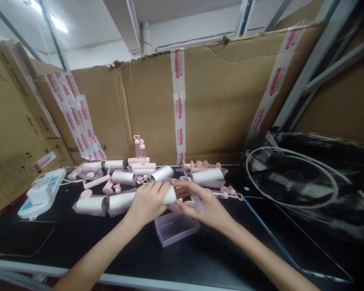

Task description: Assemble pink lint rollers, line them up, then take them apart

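My left hand (148, 202) is wrapped over a white cylinder (170, 195), whose right end sticks out past the fingers. At that end my right hand (204, 204) has its thumb and fingertips close to the cylinder; whether they press on it is hard to see. A clear, narrow tube-like piece (197, 201) lies across my right hand, tucked between the fingers and palm. Just below both hands sits an open, translucent lilac box (177, 228). Left of my left hand, white rolls in translucent boxes (91, 205) lie on the black tabletop (133, 250).
Several pink parts (202, 165) and more white rolls lie farther back. Two pink tubes with heart-shaped loops (142, 153) stand upright. A power strip (42, 194) and a dark phone-like slab (24, 238) are at left. Coiled white tubing (291, 149) lies right. Cardboard (148, 109) walls the back.
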